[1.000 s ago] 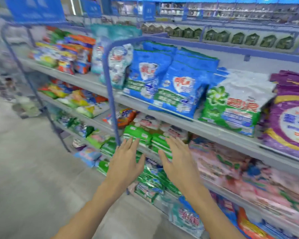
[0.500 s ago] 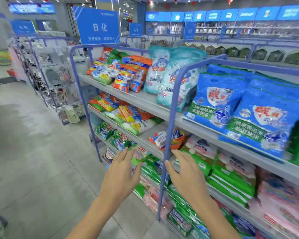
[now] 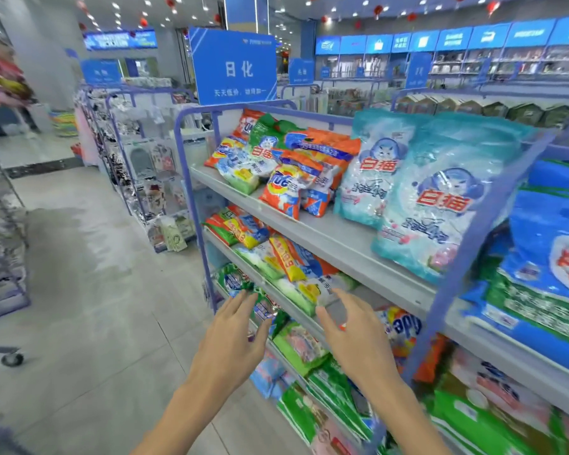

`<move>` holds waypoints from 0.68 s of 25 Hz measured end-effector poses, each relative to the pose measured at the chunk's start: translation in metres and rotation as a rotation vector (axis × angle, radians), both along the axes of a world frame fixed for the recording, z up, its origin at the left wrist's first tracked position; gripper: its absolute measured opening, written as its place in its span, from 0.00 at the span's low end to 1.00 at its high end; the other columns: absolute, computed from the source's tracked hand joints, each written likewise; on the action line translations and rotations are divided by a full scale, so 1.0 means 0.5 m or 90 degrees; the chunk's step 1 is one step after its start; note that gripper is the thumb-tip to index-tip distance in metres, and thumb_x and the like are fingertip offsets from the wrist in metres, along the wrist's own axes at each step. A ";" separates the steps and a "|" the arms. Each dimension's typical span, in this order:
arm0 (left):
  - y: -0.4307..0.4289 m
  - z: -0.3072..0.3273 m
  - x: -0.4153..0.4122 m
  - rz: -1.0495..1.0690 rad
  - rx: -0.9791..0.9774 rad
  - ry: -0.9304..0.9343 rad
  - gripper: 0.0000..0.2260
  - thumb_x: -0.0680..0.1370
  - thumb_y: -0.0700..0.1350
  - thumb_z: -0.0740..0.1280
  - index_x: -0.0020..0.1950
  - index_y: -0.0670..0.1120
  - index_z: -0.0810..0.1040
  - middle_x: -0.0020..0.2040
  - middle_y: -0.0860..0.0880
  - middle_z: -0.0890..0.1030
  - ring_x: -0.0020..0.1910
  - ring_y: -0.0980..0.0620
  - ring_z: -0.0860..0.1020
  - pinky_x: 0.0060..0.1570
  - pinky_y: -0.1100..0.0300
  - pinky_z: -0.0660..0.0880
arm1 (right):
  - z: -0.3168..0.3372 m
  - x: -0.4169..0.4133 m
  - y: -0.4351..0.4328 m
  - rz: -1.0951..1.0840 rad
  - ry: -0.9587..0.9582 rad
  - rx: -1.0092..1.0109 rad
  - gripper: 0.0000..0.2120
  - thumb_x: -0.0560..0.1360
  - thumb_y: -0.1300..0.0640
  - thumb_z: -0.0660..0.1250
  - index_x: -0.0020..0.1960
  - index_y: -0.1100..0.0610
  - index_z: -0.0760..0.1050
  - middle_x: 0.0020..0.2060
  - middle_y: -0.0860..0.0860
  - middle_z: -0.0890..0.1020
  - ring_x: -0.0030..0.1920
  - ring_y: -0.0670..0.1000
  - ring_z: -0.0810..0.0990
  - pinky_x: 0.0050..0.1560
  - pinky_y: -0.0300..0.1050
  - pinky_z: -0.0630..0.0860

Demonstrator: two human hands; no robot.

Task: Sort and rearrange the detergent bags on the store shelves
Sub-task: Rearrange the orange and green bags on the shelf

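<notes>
Detergent bags fill a blue-framed shelf unit (image 3: 339,244) on my right. On the top shelf lie small orange bags (image 3: 284,188) in a loose heap, then two large pale teal bags (image 3: 440,205) leaning back, then blue bags (image 3: 552,267) at the far right. The second shelf holds yellow, green and white bags (image 3: 276,257). Green bags (image 3: 301,346) lie lower down. My left hand (image 3: 232,336) and my right hand (image 3: 355,333) are held out, palms down and fingers spread, in front of the second and third shelves. Neither hand holds anything.
A blue sign (image 3: 234,68) stands above the shelf's left end. Another rack of hanging goods (image 3: 145,172) runs behind it. The tiled aisle floor (image 3: 89,290) stretches to my left, with a wire rack (image 3: 0,257) and a cart wheel (image 3: 12,359) at the left edge.
My view has swung left along the shelves, from the blue, green and purple bags to the orange and teal ones. Both hands stayed out in front, empty and spread.
</notes>
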State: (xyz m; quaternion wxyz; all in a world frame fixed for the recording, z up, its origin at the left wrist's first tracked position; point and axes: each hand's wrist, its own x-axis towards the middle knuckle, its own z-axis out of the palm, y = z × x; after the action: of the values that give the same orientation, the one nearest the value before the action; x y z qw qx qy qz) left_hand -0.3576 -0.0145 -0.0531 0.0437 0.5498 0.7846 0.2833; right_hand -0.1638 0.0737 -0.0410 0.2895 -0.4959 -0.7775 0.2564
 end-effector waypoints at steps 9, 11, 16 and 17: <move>0.164 -0.031 -0.242 -0.017 -0.010 -0.015 0.25 0.82 0.55 0.63 0.78 0.47 0.67 0.78 0.50 0.68 0.78 0.52 0.64 0.73 0.58 0.63 | -0.049 -0.239 0.147 -0.021 -0.016 -0.046 0.26 0.82 0.41 0.62 0.77 0.49 0.66 0.73 0.48 0.73 0.74 0.49 0.68 0.71 0.47 0.66; 0.202 -0.051 -0.298 -0.042 -0.031 -0.020 0.26 0.82 0.56 0.62 0.78 0.47 0.66 0.78 0.48 0.67 0.78 0.51 0.63 0.74 0.56 0.62 | -0.073 -0.290 0.173 -0.049 -0.024 -0.061 0.26 0.82 0.41 0.62 0.77 0.50 0.67 0.73 0.48 0.73 0.74 0.50 0.68 0.71 0.49 0.67; 0.303 -0.105 -0.441 -0.122 -0.077 -0.022 0.27 0.83 0.56 0.61 0.79 0.46 0.66 0.78 0.47 0.67 0.78 0.48 0.64 0.74 0.51 0.63 | -0.124 -0.424 0.218 -0.130 -0.029 -0.101 0.20 0.82 0.45 0.64 0.71 0.50 0.73 0.67 0.48 0.78 0.68 0.52 0.73 0.62 0.46 0.69; 0.325 -0.120 -0.463 -0.143 -0.081 -0.025 0.26 0.83 0.55 0.62 0.78 0.45 0.67 0.78 0.46 0.68 0.78 0.48 0.64 0.74 0.52 0.63 | -0.136 -0.448 0.228 -0.149 -0.031 -0.103 0.19 0.82 0.45 0.64 0.70 0.51 0.74 0.66 0.48 0.79 0.67 0.51 0.75 0.59 0.45 0.69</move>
State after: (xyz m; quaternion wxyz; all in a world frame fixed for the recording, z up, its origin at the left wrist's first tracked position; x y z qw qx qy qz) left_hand -0.5892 0.1478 -0.1130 0.1255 0.6248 0.7332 0.2371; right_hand -0.3880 0.1878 -0.1090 0.2577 -0.6109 -0.6978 0.2710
